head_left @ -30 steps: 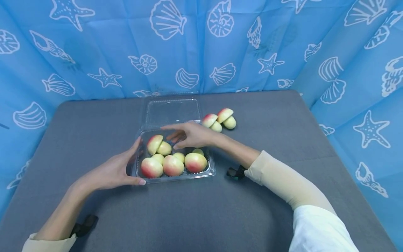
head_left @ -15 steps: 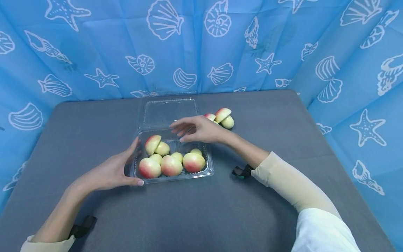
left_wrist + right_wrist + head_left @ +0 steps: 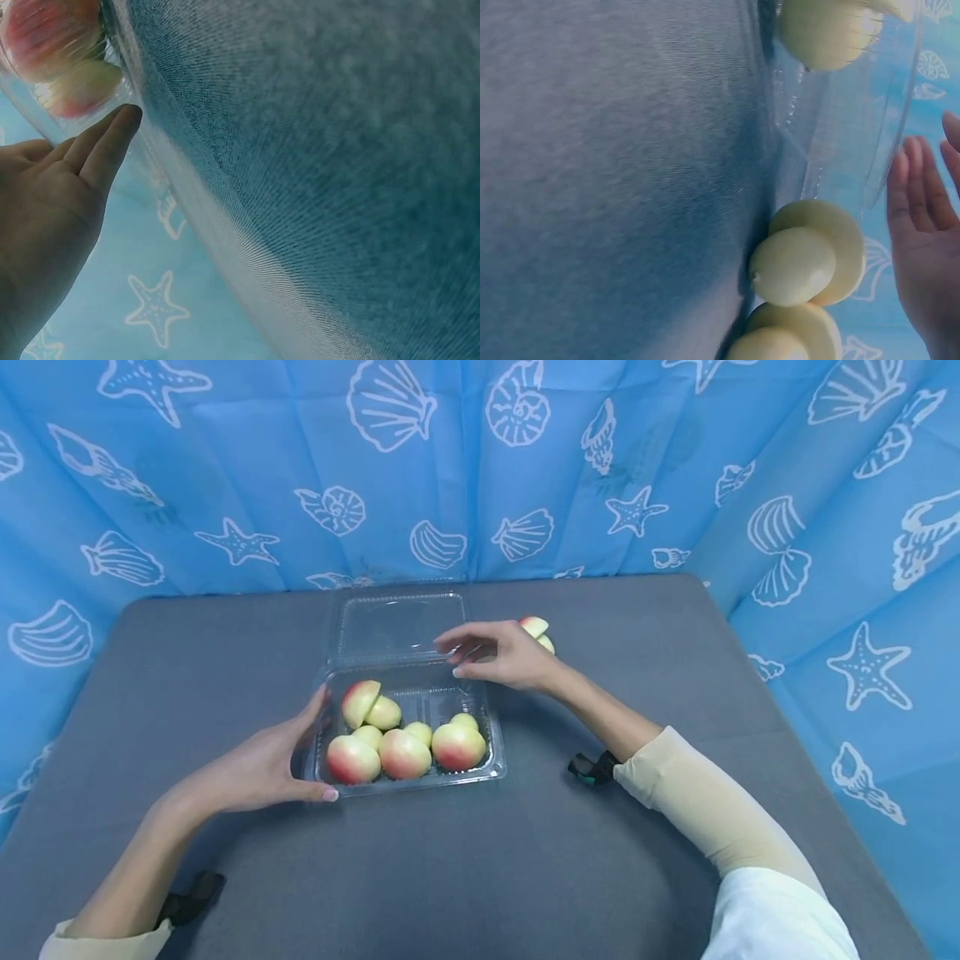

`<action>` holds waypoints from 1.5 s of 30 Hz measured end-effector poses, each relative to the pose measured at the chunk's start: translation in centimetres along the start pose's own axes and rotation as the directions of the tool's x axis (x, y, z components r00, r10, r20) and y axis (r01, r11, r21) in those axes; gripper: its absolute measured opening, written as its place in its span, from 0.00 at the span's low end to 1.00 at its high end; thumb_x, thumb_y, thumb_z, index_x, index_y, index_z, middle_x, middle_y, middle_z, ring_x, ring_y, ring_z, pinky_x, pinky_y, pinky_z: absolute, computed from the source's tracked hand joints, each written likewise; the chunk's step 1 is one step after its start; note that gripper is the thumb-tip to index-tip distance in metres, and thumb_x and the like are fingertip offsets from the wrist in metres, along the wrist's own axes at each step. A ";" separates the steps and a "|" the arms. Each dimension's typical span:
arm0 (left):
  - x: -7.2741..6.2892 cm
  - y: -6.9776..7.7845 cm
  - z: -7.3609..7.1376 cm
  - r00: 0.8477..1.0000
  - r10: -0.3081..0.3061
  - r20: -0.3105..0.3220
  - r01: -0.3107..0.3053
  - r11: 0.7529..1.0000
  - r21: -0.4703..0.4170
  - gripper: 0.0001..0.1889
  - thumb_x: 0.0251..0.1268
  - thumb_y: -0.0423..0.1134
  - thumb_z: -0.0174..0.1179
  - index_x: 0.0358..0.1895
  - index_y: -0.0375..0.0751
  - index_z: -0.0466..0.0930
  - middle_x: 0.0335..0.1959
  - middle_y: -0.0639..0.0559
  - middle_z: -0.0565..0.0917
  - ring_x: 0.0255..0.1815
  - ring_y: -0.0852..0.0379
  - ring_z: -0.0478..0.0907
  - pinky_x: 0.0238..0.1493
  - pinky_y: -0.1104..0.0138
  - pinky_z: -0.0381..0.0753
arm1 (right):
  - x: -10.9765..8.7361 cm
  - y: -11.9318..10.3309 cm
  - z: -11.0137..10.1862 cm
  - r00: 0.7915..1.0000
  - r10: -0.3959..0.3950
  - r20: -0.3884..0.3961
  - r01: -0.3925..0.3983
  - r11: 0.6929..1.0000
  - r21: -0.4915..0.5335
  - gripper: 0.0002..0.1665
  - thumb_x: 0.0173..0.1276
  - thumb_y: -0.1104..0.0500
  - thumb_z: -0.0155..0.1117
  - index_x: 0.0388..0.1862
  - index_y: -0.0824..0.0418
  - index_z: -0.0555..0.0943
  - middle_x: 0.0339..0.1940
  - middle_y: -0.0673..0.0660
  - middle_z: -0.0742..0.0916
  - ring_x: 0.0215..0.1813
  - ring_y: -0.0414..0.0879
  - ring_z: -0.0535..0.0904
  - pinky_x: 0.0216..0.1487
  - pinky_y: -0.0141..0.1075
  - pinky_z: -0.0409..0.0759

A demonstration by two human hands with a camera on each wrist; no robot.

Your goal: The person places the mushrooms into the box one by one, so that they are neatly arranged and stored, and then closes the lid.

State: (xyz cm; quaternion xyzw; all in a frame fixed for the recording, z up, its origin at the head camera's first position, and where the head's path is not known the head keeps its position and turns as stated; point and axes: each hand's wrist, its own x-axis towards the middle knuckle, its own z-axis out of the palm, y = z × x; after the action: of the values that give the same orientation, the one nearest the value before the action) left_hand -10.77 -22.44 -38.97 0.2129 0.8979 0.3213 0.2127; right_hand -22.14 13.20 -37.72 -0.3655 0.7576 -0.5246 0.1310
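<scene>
A clear plastic clamshell box (image 3: 420, 787) lies on the table with several mushroom-shaped pieces (image 3: 406, 754), cream with reddish caps, inside. Three line its front side; another mushroom piece (image 3: 360, 702) sits at the back left. My left hand (image 3: 262, 764) rests against the box's left side, fingers extended along the wall and thumb at the front corner. Over the back right corner hovers my right hand (image 3: 506, 654), holding nothing, fingers loosely bent. Beyond it a loose mushroom piece (image 3: 534, 627) shows partly; the right wrist view shows two loose mushroom pieces (image 3: 795, 266) beside the box.
The box's transparent lid (image 3: 401, 631) lies folded back towards the far table edge. A grey cloth covers the table (image 3: 450, 877). Behind and beside it hangs a blue curtain (image 3: 465, 468) with white shell and starfish prints.
My right hand has drawn back from inside the box, moving right and away towards the loose mushroom pieces, now covering one in the head view. My left hand stays at the box's side.
</scene>
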 end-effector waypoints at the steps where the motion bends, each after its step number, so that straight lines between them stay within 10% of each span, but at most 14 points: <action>1: 0.0 0.0 -0.1 1.000 -0.001 -0.001 0.001 1.000 0.000 0.70 0.47 0.65 0.73 0.80 0.44 0.27 0.81 0.39 0.43 0.75 0.35 0.58 0.65 0.42 0.67 | -0.1 0.1 -0.1 1.000 -0.017 -0.024 0.017 1.000 -0.004 0.24 0.64 0.68 0.70 0.59 0.66 0.81 0.52 0.65 0.86 0.50 0.57 0.84 0.53 0.42 0.82; 14: -0.1 0.1 0.2 1.000 -0.003 -0.015 0.004 1.000 0.018 0.71 0.46 0.67 0.72 0.80 0.43 0.29 0.81 0.39 0.46 0.77 0.37 0.54 0.68 0.40 0.61 | -2.6 -1.8 -2.3 0.986 -0.064 -0.157 0.054 0.997 -0.062 0.22 0.61 0.76 0.67 0.55 0.76 0.79 0.51 0.72 0.85 0.53 0.67 0.81 0.56 0.61 0.76; 21: -0.1 0.0 0.4 1.000 0.001 -0.022 0.000 1.000 0.006 0.70 0.46 0.66 0.73 0.81 0.45 0.29 0.81 0.39 0.47 0.76 0.38 0.56 0.67 0.39 0.62 | -3.6 -2.6 -3.9 0.977 -0.046 -0.207 0.012 0.987 -0.160 0.21 0.59 0.75 0.69 0.54 0.73 0.82 0.51 0.67 0.86 0.56 0.59 0.81 0.61 0.53 0.75; 45: 0.0 -0.1 0.4 1.000 0.000 0.014 0.001 0.998 -0.059 0.69 0.49 0.64 0.72 0.80 0.45 0.26 0.81 0.39 0.42 0.75 0.39 0.59 0.67 0.42 0.64 | -5.2 0.8 -7.7 0.984 0.064 -0.168 -0.098 0.974 -0.205 0.28 0.61 0.73 0.69 0.61 0.71 0.78 0.63 0.69 0.78 0.67 0.61 0.70 0.66 0.59 0.68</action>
State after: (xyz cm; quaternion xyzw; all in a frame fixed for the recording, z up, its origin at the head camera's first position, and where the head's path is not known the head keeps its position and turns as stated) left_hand -10.61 -22.25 -39.32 0.2085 0.8865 0.3462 0.2252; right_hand -23.34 22.35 -36.23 -0.3029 0.8317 -0.4625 0.0514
